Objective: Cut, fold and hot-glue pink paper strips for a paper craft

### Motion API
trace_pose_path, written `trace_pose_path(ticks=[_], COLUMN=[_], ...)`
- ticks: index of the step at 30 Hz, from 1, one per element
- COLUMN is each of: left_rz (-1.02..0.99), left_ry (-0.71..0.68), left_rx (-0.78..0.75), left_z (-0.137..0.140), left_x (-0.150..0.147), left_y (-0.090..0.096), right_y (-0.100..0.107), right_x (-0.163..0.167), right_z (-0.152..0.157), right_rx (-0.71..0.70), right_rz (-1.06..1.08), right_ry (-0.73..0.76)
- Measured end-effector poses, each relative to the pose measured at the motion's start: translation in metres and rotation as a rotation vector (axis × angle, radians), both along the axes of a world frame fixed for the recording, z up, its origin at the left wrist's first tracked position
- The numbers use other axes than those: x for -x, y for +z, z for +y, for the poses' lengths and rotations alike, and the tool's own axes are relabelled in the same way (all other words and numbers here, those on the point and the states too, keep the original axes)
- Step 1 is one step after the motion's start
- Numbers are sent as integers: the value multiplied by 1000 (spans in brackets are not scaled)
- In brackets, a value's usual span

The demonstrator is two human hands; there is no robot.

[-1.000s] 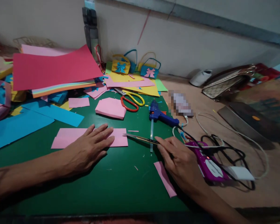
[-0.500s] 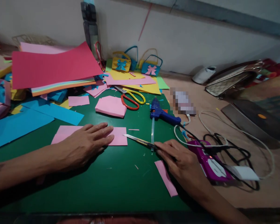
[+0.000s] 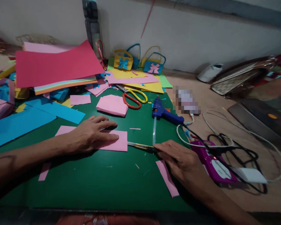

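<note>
My left hand [image 3: 95,132] lies on a folded pink paper strip [image 3: 120,140], its fingers stretched and apart, pressing it to the green mat [image 3: 96,187]. Closed round the handle of a utility knife [image 3: 140,146] is my right hand [image 3: 175,156]. The knife's blade points left and its tip is at or under the right end of the pink strip; I cannot tell which. A narrow pink paper piece [image 3: 167,178] lies just below my right hand. Beyond my left hand rests a folded pink paper shape [image 3: 112,105].
Scissors [image 3: 133,97] and a blue glue gun [image 3: 167,114] lie behind the hands. Cables run to a purple power strip [image 3: 213,162] at right. Blue strips [image 3: 21,125] and a stack of coloured paper [image 3: 58,67] fill the left. Small paper bags [image 3: 153,67] stand at the back.
The knife blade has moved from beside the strip's upper right edge to its right end. My left fingers have shifted slightly right, and the strip's near edge sits a little lower.
</note>
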State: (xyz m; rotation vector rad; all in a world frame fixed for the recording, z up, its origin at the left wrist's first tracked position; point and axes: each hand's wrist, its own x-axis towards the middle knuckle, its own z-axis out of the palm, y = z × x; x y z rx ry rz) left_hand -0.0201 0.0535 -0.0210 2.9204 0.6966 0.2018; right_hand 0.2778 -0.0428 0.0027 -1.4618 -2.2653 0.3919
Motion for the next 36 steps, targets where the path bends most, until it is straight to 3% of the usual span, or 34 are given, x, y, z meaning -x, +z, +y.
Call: trace_pose_path(ticks=[7,14,20,36], left_rz=[-49,50,142,139], left_ry=[56,108,0,-12], left_rx=[9,106,161,177], left_z=[-6,-9,-10,-12], left_x=[-8,-11,-5,-4], left_y=[-6,-5,3,4], right_y=[-1,-2,-3,-2], right_x=[-5,-9,-10,-10], right_z=[2,1,5,6], right_rx=[15,14,13,8], right_rz=[38,-6,-32,-85], right_ry=[0,25,35,76])
